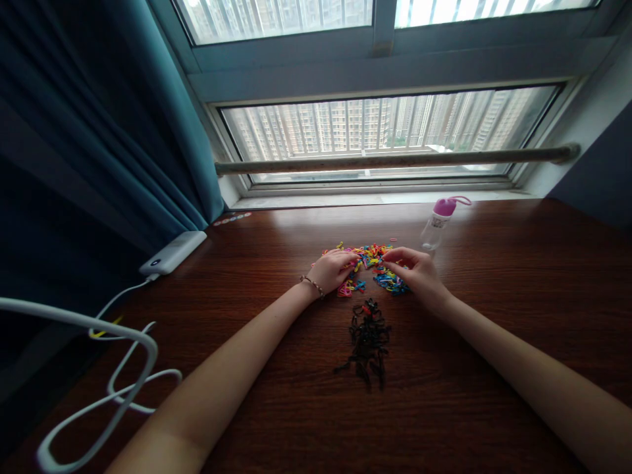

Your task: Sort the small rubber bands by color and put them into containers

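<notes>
Many small coloured pieces, looking like tiny bands or links, form a pile [374, 255] on the brown table [306, 388]. My left hand [334, 268], with a bracelet at its wrist, rests at the pile's left side, fingers bent together over some pieces. At the right side, my right hand [413, 271] holds thumb and fingertips close together over the pieces; what is between them is too small to name. A mostly blue group [391, 282] lies beside it. Nearer to me is a heap of black pieces [369, 339] with a little red on top.
A clear bottle with a pink cap [436, 224] stands behind my right hand. At the left lie a white power bank [174, 253] and a looping white cable [148, 355]. A blue curtain [118, 118] hangs there. Behind the table is a window with a rail [395, 161].
</notes>
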{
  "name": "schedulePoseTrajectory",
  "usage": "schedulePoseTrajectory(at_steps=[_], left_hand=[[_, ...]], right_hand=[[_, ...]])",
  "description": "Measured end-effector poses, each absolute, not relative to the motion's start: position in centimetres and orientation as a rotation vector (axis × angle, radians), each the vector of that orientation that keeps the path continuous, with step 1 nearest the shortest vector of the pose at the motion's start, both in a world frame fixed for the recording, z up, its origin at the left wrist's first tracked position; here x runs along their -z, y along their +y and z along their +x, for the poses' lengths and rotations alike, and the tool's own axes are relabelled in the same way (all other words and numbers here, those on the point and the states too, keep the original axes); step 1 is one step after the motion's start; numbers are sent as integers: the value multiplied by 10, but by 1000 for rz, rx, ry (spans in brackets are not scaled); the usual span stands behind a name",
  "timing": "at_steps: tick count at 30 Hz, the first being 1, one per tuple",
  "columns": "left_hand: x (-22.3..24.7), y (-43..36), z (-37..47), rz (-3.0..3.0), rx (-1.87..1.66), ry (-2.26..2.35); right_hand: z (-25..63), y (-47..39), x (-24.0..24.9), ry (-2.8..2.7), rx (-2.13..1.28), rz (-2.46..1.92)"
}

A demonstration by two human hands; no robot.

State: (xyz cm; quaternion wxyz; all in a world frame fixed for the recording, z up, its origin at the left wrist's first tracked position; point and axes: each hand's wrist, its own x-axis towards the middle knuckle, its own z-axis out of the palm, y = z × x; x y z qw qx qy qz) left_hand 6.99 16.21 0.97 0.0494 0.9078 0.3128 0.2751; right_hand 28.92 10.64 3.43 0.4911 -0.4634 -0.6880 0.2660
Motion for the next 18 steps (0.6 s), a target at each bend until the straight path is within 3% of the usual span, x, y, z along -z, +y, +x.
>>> schedulePoseTrajectory(at_steps=[8, 18], left_hand=[[-8, 172, 61, 2464, -993, 1269], [-11, 173, 60, 2366, -1161, 1389]], right_hand=[[270, 80, -42, -2282, -883, -763], [287, 106, -24, -2343, -226, -951]])
